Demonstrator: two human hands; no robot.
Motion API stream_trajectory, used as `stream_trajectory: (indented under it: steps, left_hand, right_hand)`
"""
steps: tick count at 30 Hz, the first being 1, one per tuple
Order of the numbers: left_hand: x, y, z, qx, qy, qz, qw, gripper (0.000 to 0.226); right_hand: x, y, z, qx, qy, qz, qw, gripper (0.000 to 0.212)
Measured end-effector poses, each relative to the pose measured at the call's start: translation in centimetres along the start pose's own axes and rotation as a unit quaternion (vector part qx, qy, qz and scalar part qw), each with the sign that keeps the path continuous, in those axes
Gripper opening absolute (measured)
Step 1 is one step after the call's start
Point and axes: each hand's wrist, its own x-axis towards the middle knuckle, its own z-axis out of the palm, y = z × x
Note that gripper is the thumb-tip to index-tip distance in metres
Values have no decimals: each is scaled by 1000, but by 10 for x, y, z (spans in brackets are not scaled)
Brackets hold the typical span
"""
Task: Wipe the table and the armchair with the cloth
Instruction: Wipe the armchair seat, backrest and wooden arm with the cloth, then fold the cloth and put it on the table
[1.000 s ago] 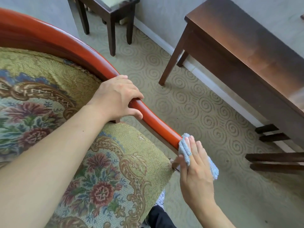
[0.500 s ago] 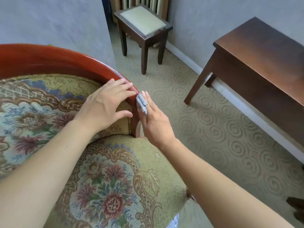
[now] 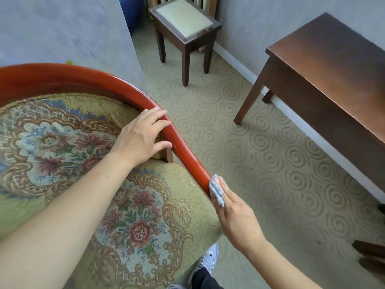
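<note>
The armchair has a glossy red-orange wooden arm rail (image 3: 183,151) curving around floral green upholstery (image 3: 129,222). My left hand (image 3: 141,136) rests on top of the rail, fingers spread, holding nothing. Lower down the rail, my right hand (image 3: 235,217) presses a small light-blue cloth (image 3: 215,191) flat against the rail's outer side near its front end. The dark brown wooden table (image 3: 333,65) stands at the right by the wall, away from both hands.
A dark stool with a pale cushion (image 3: 185,19) stands at the back by the wall. Patterned beige carpet (image 3: 250,163) lies between the armchair and the table. My shoe (image 3: 206,261) shows beside the chair's front. More dark furniture legs (image 3: 370,253) sit at the lower right.
My right hand with the cloth slid up the rail next to my left hand, then back down toward its front end. My left hand stayed on the rail.
</note>
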Motion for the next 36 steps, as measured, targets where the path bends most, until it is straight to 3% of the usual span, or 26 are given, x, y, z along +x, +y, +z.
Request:
stream_trajectory:
  steps: [2, 4, 7, 9, 11, 14, 17, 20, 22, 29, 33, 36]
  left_hand:
    - [-11, 32, 2, -29, -32, 33, 999, 58]
    - [-21, 66, 3, -76, -64, 48, 994, 56]
    - [-28, 112, 0, -179, -95, 7, 979, 52]
    - [-28, 139, -8, -256, -116, -29, 959, 50]
    - [-29, 161, -21, -323, -107, -60, 938, 44]
    - [-35, 185, -49, -430, -46, -105, 896, 26]
    - [-43, 208, -85, -484, 8, -95, 870, 15]
    - [-56, 239, -124, -517, -3, -29, 856, 14]
    - [-65, 263, -147, -544, -37, 23, 838, 16]
    - [-75, 356, -191, -603, -105, 174, 771, 24]
    - [-71, 419, -177, -630, -121, 163, 749, 25]
    - [-64, 470, -156, -619, -191, 146, 748, 35]
  right_hand:
    - [-18, 2, -10, 38, -39, 42, 998, 47]
    - [-21, -1, -31, 123, -50, 163, 978, 50]
    - [-3, -1, -69, 305, 13, 328, 894, 50]
    - [3, -6, -101, 460, 44, 339, 820, 42]
    - [-1, -16, -132, 554, 39, 305, 774, 36]
    - [-23, -32, -167, 600, 7, 220, 769, 35]
    - [-58, -45, -194, 596, 38, 144, 789, 43]
    - [-102, -62, -221, 544, 96, 103, 827, 31]
    - [-133, -71, -238, 528, 134, 94, 833, 29]
    - [-236, -69, -280, 509, 314, 78, 798, 21]
    - [-289, -37, -300, 508, 390, 90, 762, 22]
    - [-325, -3, -319, 507, 439, 87, 736, 21]
